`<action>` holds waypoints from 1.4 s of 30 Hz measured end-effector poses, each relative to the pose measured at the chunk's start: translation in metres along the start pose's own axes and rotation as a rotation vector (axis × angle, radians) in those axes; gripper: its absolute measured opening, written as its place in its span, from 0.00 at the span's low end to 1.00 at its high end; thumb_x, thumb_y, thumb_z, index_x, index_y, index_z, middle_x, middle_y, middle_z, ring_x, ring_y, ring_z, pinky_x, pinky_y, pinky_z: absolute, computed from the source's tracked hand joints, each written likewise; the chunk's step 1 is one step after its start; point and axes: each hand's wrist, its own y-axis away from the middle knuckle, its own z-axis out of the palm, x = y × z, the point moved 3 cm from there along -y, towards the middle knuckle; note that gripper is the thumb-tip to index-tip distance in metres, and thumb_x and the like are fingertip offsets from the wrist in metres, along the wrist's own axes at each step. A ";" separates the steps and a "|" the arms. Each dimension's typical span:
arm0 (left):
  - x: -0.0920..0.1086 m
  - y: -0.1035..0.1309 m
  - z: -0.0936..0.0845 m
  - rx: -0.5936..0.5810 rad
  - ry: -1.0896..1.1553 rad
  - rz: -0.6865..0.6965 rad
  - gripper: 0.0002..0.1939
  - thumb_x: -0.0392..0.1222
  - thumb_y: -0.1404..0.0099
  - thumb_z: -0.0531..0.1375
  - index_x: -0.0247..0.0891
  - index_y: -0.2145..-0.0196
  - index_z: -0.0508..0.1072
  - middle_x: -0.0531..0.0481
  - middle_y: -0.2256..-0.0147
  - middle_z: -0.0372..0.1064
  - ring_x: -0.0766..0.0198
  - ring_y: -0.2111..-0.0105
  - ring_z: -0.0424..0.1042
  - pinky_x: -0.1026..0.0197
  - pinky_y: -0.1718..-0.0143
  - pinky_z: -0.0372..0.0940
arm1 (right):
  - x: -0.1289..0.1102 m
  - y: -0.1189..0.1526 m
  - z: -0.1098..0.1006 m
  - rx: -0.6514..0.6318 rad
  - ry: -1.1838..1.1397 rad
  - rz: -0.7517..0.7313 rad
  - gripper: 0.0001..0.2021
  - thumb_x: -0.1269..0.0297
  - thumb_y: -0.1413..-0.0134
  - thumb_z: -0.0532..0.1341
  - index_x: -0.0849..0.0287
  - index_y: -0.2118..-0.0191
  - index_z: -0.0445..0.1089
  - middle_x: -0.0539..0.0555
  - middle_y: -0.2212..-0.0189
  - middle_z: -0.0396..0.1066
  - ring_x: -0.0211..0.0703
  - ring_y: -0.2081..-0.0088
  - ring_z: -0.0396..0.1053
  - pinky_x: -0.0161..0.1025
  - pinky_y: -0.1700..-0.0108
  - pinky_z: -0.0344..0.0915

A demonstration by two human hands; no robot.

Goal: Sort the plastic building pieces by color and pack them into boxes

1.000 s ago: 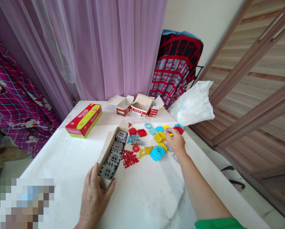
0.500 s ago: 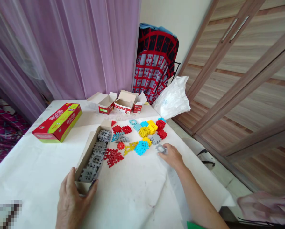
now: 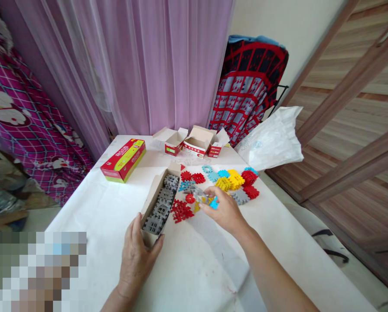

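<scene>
Purple curtains are hanging behind a white-covered table, with a wooden wardrobe standing to the right and a red-and-black patterned cloth draping down beyond the far edge. Close to the viewer, the left hand is gripping the near end of a long open carton, its fingers pressing along the left wall and its thumb resting at the near right corner. Grey toothed pieces are lying packed inside the carton, just ahead of that hand. To its right, the right hand is pinching a grey ring-like piece between thumb and fingers, holding it out over the loose pieces. Red flat pieces are lying to the left of the right hand, between it and the carton, while a bright blue piece is showing behind its fingers. Beyond the right hand, yellow pieces and red toothed pieces are sitting in small clusters. Far ahead of the left hand, a closed red-and-green box is lying on the left, and open small boxes are standing at the back, with a white bag slumping beside them on the right
</scene>
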 end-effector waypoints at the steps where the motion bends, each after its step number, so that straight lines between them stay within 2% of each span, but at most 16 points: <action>1: 0.001 0.000 -0.001 0.008 0.002 0.008 0.46 0.51 0.39 0.62 0.37 0.31 0.44 0.34 0.43 0.63 0.46 0.44 0.66 0.43 0.47 0.67 | -0.018 -0.011 0.009 -0.029 0.001 -0.051 0.17 0.59 0.53 0.65 0.53 0.55 0.68 0.53 0.57 0.76 0.46 0.56 0.73 0.43 0.53 0.66; 3: 0.002 0.000 -0.001 0.021 0.011 0.014 0.45 0.50 0.38 0.62 0.37 0.31 0.43 0.33 0.43 0.63 0.46 0.44 0.66 0.42 0.47 0.67 | -0.046 -0.031 0.028 -0.071 0.040 -0.115 0.17 0.60 0.53 0.66 0.54 0.55 0.69 0.54 0.57 0.76 0.47 0.55 0.72 0.43 0.52 0.65; 6: 0.002 0.000 -0.001 0.026 0.020 0.013 0.45 0.49 0.38 0.62 0.38 0.31 0.43 0.34 0.43 0.62 0.46 0.43 0.65 0.42 0.47 0.67 | -0.068 -0.055 0.054 -0.114 0.140 -0.195 0.17 0.59 0.51 0.66 0.55 0.54 0.69 0.55 0.56 0.75 0.49 0.54 0.70 0.45 0.51 0.63; 9: 0.002 0.000 -0.001 0.029 0.013 0.020 0.45 0.49 0.38 0.62 0.37 0.31 0.43 0.33 0.43 0.62 0.46 0.43 0.65 0.42 0.47 0.67 | -0.072 -0.067 0.073 -0.167 0.237 -0.266 0.18 0.58 0.51 0.67 0.56 0.54 0.69 0.57 0.56 0.75 0.51 0.52 0.69 0.47 0.49 0.61; 11: 0.002 0.000 -0.001 0.031 0.007 0.024 0.45 0.49 0.38 0.62 0.37 0.31 0.43 0.33 0.43 0.62 0.46 0.43 0.65 0.43 0.47 0.68 | -0.067 -0.068 0.077 -0.176 0.253 -0.281 0.19 0.57 0.51 0.67 0.57 0.54 0.70 0.57 0.55 0.75 0.52 0.50 0.68 0.48 0.48 0.61; 14: 0.002 0.000 -0.001 0.027 0.004 0.020 0.45 0.50 0.38 0.62 0.37 0.31 0.43 0.33 0.43 0.62 0.47 0.44 0.66 0.43 0.47 0.68 | -0.044 -0.062 0.064 -0.088 0.199 -0.256 0.14 0.60 0.47 0.64 0.57 0.54 0.71 0.56 0.55 0.75 0.50 0.51 0.69 0.46 0.48 0.62; 17: 0.001 0.001 -0.001 0.014 0.004 0.005 0.45 0.51 0.38 0.61 0.37 0.31 0.44 0.34 0.43 0.62 0.47 0.44 0.66 0.44 0.47 0.68 | 0.001 -0.050 0.031 0.030 0.162 -0.153 0.09 0.63 0.44 0.59 0.55 0.59 0.73 0.54 0.59 0.77 0.47 0.55 0.71 0.43 0.50 0.64; 22: -0.002 0.000 0.000 0.012 -0.011 -0.016 0.45 0.55 0.38 0.60 0.36 0.32 0.46 0.33 0.44 0.62 0.45 0.45 0.66 0.43 0.47 0.67 | 0.103 -0.019 -0.043 0.222 0.275 0.274 0.10 0.61 0.46 0.56 0.53 0.65 0.74 0.53 0.64 0.78 0.47 0.62 0.74 0.41 0.58 0.67; 24: -0.003 -0.001 0.001 0.005 -0.017 -0.027 0.46 0.58 0.39 0.60 0.36 0.32 0.47 0.33 0.44 0.62 0.45 0.46 0.67 0.43 0.48 0.68 | 0.132 -0.004 -0.066 0.279 0.354 0.402 0.10 0.59 0.46 0.56 0.53 0.64 0.74 0.53 0.65 0.78 0.48 0.62 0.74 0.41 0.61 0.66; 26: -0.004 -0.002 0.001 -0.009 -0.020 -0.043 0.46 0.61 0.39 0.58 0.36 0.32 0.47 0.34 0.44 0.63 0.45 0.46 0.67 0.43 0.49 0.68 | 0.149 0.007 -0.075 0.275 0.411 0.475 0.12 0.56 0.47 0.58 0.54 0.61 0.74 0.54 0.64 0.77 0.49 0.62 0.74 0.41 0.61 0.66; 29: -0.005 -0.003 0.001 -0.028 -0.026 -0.070 0.47 0.62 0.39 0.57 0.37 0.32 0.46 0.34 0.45 0.63 0.44 0.46 0.67 0.42 0.49 0.68 | 0.154 0.014 -0.068 0.197 0.460 0.470 0.16 0.53 0.48 0.60 0.55 0.56 0.71 0.55 0.59 0.76 0.48 0.60 0.74 0.41 0.60 0.66; 35: -0.007 -0.003 0.002 -0.040 -0.016 -0.093 0.48 0.64 0.40 0.57 0.37 0.31 0.45 0.35 0.45 0.62 0.44 0.46 0.66 0.42 0.48 0.68 | 0.138 0.010 -0.045 0.103 0.566 0.491 0.25 0.51 0.47 0.61 0.56 0.46 0.66 0.59 0.53 0.74 0.52 0.54 0.73 0.42 0.57 0.65; 38: -0.007 -0.004 0.002 -0.040 -0.014 -0.091 0.48 0.64 0.40 0.57 0.37 0.31 0.45 0.34 0.44 0.62 0.44 0.45 0.66 0.41 0.47 0.67 | 0.136 0.007 -0.041 0.062 0.565 0.520 0.26 0.52 0.46 0.60 0.58 0.44 0.64 0.61 0.52 0.74 0.53 0.53 0.73 0.43 0.56 0.65; 42: -0.006 -0.004 0.001 -0.045 -0.017 -0.080 0.49 0.64 0.40 0.56 0.37 0.31 0.44 0.33 0.44 0.62 0.43 0.45 0.66 0.40 0.47 0.67 | 0.143 0.007 -0.040 0.080 0.549 0.529 0.24 0.55 0.46 0.61 0.58 0.44 0.65 0.62 0.51 0.74 0.53 0.53 0.73 0.43 0.56 0.65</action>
